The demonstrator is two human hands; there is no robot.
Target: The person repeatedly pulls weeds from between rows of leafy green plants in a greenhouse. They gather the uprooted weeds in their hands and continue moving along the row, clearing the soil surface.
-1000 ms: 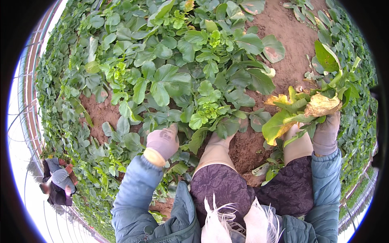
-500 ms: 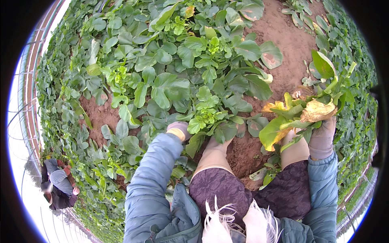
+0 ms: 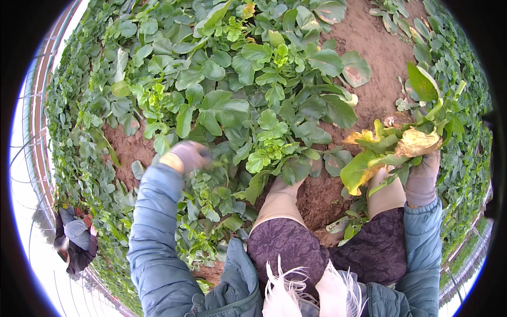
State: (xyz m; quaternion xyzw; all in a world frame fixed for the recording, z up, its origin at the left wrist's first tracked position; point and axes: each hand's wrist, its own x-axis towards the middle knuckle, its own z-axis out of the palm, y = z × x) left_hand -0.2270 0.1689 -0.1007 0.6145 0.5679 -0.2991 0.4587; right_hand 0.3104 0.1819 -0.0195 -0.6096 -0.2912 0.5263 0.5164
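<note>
In a grey glove, my right hand (image 3: 424, 179) is closed round a bunch of picked leaves (image 3: 377, 153), some green, some yellow and one dried brown. The bunch hangs beside my right leg, and the fingers are mostly behind the leaves. My left hand (image 3: 187, 157), also gloved, is over the leafy green plants (image 3: 224, 111) left of my legs. Motion smears its fingers, so whether it grips any leaf is unclear. Just below and right of it, some foliage (image 3: 208, 187) is blurred too.
Broad-leaved plants cover most of the ground. Reddish soil (image 3: 369, 47) runs as a strip at the upper right and shows between my legs. At the far left another person (image 3: 76, 235) bends among the plants, near a curved frame edge (image 3: 42, 105).
My left hand has moved left and slightly up from beside my left leg, and the foliage below it has shifted. My right hand keeps the leaf bunch almost in place.
</note>
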